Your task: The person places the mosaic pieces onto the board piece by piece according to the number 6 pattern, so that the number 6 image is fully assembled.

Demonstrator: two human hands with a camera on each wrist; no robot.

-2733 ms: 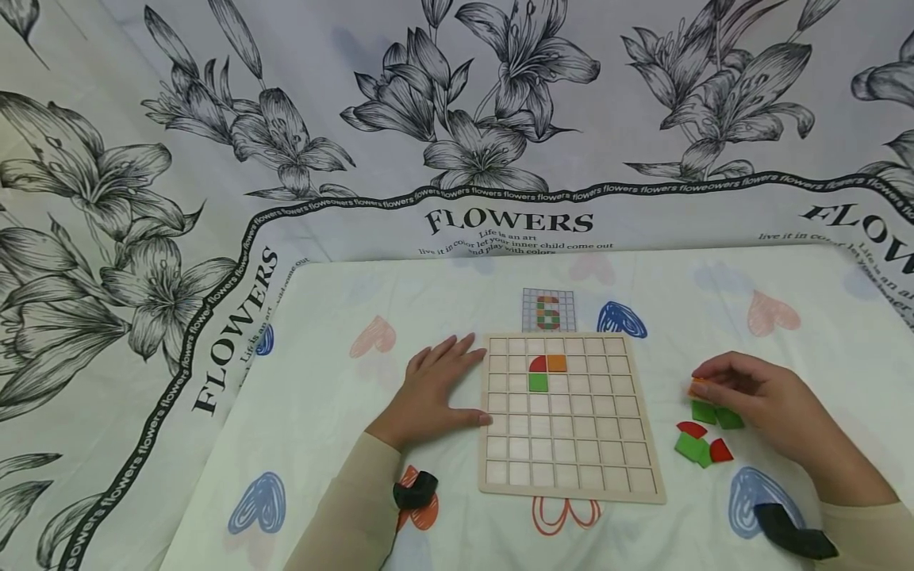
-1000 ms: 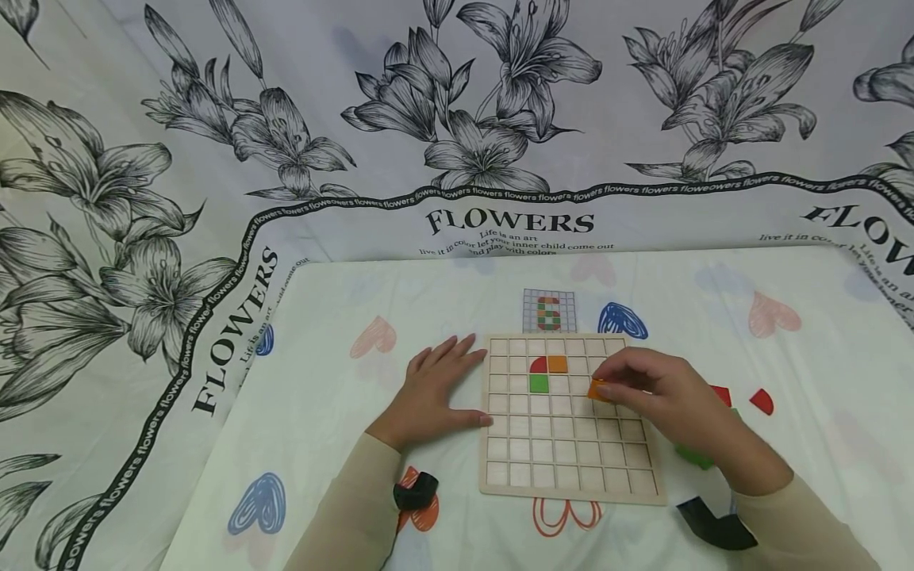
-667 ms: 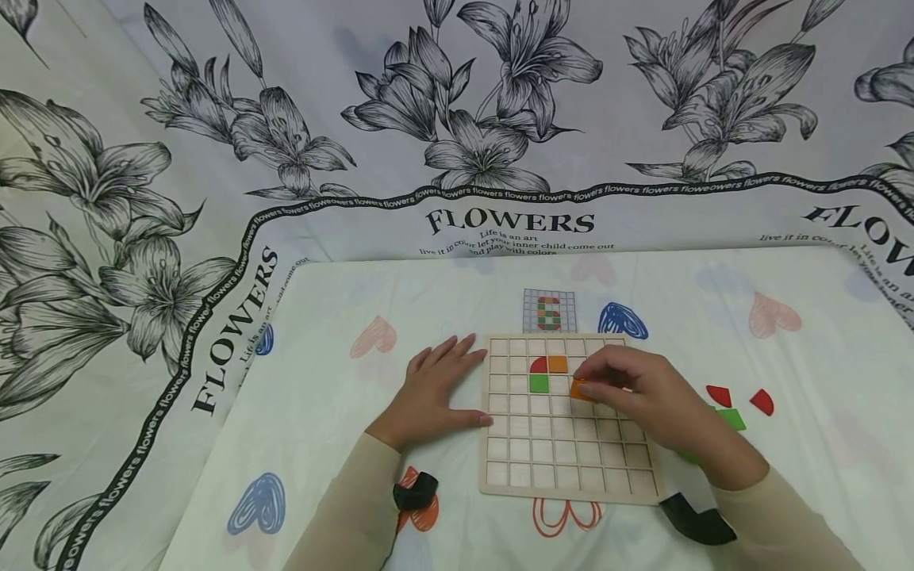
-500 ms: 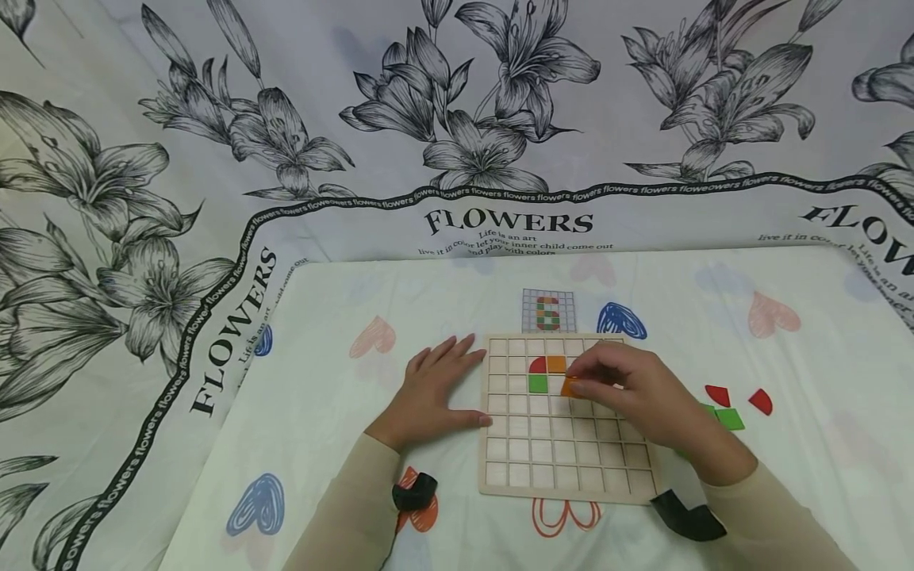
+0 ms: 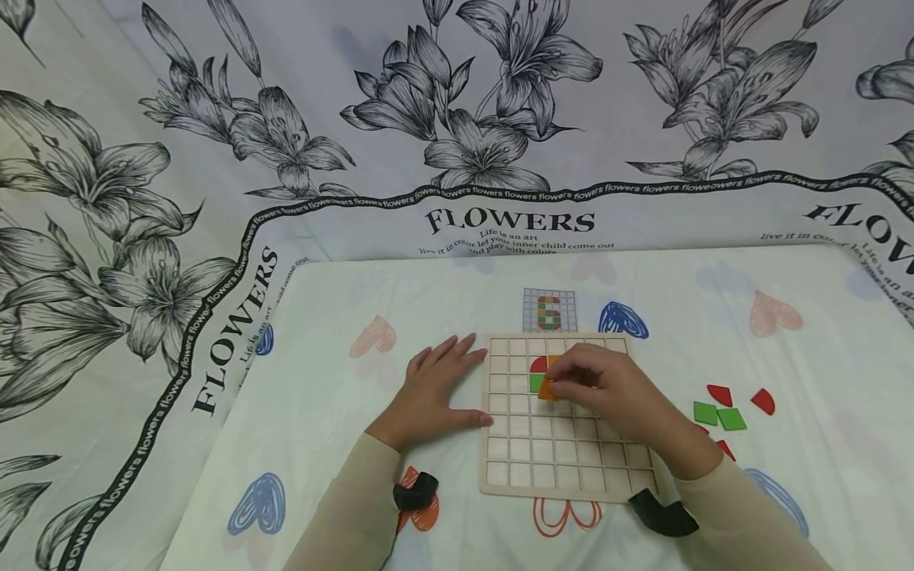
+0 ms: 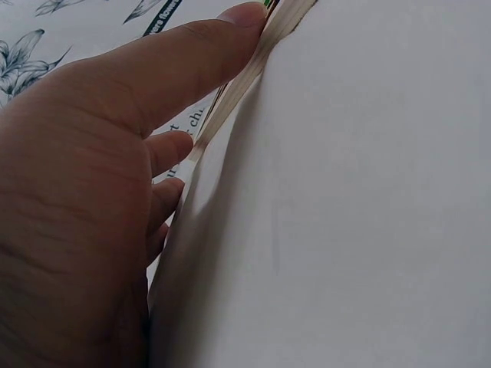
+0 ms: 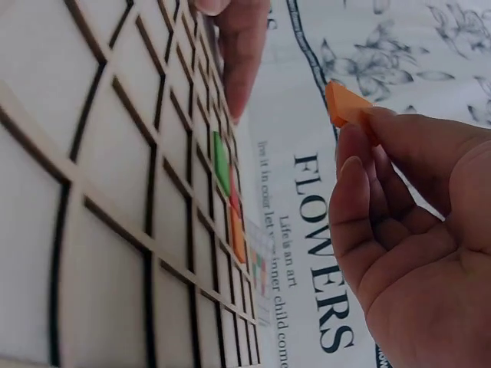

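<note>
Between thumb and fingers my right hand (image 5: 607, 388) pinches an orange tile (image 7: 347, 106), held over the wooden grid board (image 5: 528, 473). In the head view that tile overlaps the cell right of the green square tile (image 5: 537, 383). Above the green one sits a red quarter-round tile (image 5: 539, 364), and a second orange tile (image 7: 238, 234) lies beside it, mostly hidden by my fingers in the head view. My left hand (image 5: 432, 392) is spread at the board's left edge, thumb and fingertips against the frame, holding nothing.
Right of the board lie loose tiles: green squares (image 5: 731, 419) and red quarter-rounds (image 5: 762, 401), some partly behind my right wrist. A pattern card (image 5: 549, 310) with a coloured figure on a grid lies behind the board. The cloth has printed hearts and flowers.
My right hand has picked up the orange tile from the pile on the right and carried it leftward over the board, close to the placed tiles. The left hand has not moved.
</note>
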